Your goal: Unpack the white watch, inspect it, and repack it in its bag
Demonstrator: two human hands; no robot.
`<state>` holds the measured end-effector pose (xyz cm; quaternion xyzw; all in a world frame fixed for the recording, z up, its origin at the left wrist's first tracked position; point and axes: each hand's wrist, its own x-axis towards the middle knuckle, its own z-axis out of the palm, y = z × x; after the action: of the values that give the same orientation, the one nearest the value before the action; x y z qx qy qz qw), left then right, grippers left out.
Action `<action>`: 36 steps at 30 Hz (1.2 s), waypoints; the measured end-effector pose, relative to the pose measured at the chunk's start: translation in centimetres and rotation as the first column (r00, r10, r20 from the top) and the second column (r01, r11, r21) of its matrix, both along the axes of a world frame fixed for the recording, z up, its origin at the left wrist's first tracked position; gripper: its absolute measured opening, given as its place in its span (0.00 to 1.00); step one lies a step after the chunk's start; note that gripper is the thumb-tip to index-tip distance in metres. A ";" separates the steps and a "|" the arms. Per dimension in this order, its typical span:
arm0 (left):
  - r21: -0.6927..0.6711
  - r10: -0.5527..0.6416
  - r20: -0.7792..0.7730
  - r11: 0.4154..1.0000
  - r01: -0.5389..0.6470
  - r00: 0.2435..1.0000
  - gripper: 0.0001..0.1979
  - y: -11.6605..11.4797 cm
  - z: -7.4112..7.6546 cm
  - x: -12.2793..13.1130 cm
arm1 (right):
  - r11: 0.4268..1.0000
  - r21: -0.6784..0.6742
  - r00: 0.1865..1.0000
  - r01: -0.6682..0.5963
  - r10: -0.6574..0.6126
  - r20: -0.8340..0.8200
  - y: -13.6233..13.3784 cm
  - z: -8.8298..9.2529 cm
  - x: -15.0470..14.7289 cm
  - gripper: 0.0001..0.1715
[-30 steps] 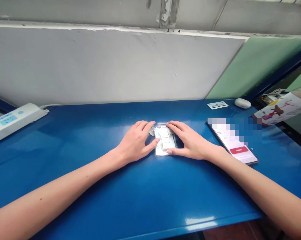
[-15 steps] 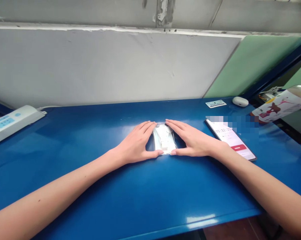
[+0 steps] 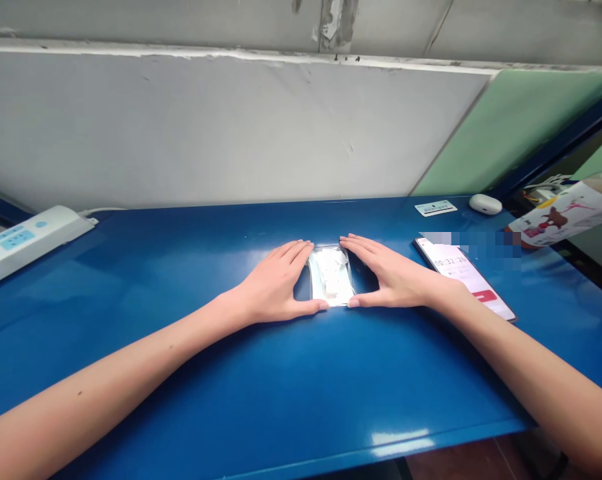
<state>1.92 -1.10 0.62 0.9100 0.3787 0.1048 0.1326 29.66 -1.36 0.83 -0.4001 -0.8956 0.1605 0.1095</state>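
A small clear plastic packet (image 3: 331,275) with something white and pale green inside lies flat on the blue table (image 3: 281,387). I cannot make out its contents. My left hand (image 3: 275,283) rests at the packet's left side, fingers stretched out by the far corner and thumb at the near edge. On the other side, my right hand (image 3: 388,273) lies with its fingers extended and thumb apart, its fingertips close to the packet's right corners. Both hands are open.
To the right lies a phone (image 3: 473,287) showing a running timer. Behind it are a card (image 3: 435,208) and a white earbud case (image 3: 485,204). A printed bottle (image 3: 565,215) leans at the far right. At the left is a white power strip (image 3: 31,240); a wall (image 3: 205,133) stands behind.
My right hand has shifted slightly right, widening the gap between the two hands. My left hand stays at the packet's left side. The view has moved a little.
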 end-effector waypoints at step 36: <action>0.045 -0.076 -0.008 0.996 0.077 0.997 0.49 0.3 -0.1 -0.6 | 0.999 0.034 0.998 -0.019 0.017 0.066 -0.1 -0.5 -0.1 0.63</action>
<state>1.36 -0.80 0.56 0.9269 0.3416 0.1052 0.1147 29.61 -1.43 0.35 -0.3953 -0.9049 0.1327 0.0854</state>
